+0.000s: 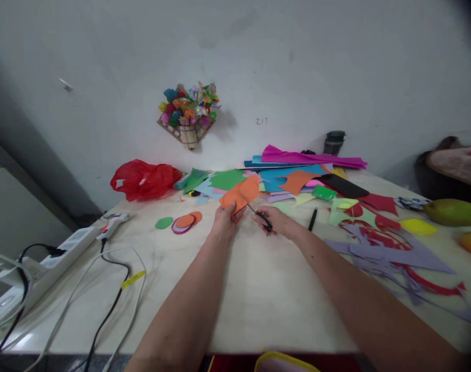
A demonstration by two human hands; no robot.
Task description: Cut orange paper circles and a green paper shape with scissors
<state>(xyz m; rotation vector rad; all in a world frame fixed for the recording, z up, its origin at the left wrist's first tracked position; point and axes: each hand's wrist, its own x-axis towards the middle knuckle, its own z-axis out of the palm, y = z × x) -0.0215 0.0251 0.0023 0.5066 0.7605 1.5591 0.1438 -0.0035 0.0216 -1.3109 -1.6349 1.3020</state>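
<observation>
An orange paper sheet (247, 190) is pinched in my left hand (226, 219), held up above the middle of the table. My right hand (276, 221) is closed round the black handles of a pair of scissors (265, 222). The scissor blades point up and left and meet the orange paper; how far they reach into it is hard to see. On the table left of my left hand lie several overlapping paper circles (185, 221), orange, purple and red. A green paper circle (164, 222) lies beside them.
Coloured sheets (227, 180) and a red plastic bag (146, 180) lie along the back. Purple and red scraps (390, 253), a black pen (313, 219) and a green mango-like fruit (452, 212) are to the right. A power strip (64, 248) with cables is at left.
</observation>
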